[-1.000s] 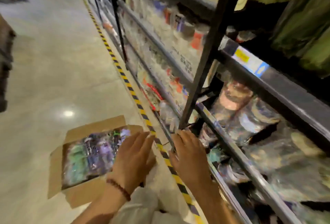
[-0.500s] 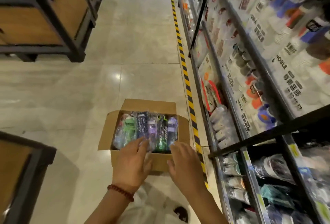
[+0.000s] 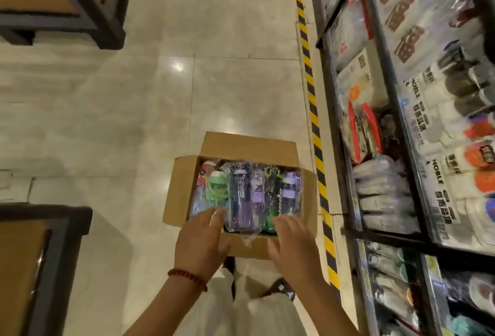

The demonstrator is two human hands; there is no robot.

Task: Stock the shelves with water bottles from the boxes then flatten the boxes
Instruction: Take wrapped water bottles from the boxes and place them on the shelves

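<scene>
An open cardboard box (image 3: pixel 249 148) stands on the floor in front of me, flaps spread. Inside lie several plastic-wrapped water bottles (image 3: pixel 246 193) in red, green, dark, purple and black. My left hand (image 3: pixel 203 242) hovers over the box's near left edge with straight fingers reaching to the wrapped bottles. My right hand (image 3: pixel 292 242) hovers over the near right edge, fingers spread and relaxed. Neither hand holds anything. The metal shelves (image 3: pixel 396 100) on the right carry wrapped bottles and boxed goods.
A yellow-and-black striped line (image 3: pixel 312 110) runs along the floor by the shelf base. Wooden display stands with dark frames are at the top left (image 3: pixel 80 6) and lower left (image 3: pixel 40 268). My feet and light trousers (image 3: pixel 257 309) are below the box.
My view has swung from the shelves down to the box. Both hands have moved from the shelf edge to over the near side of the box.
</scene>
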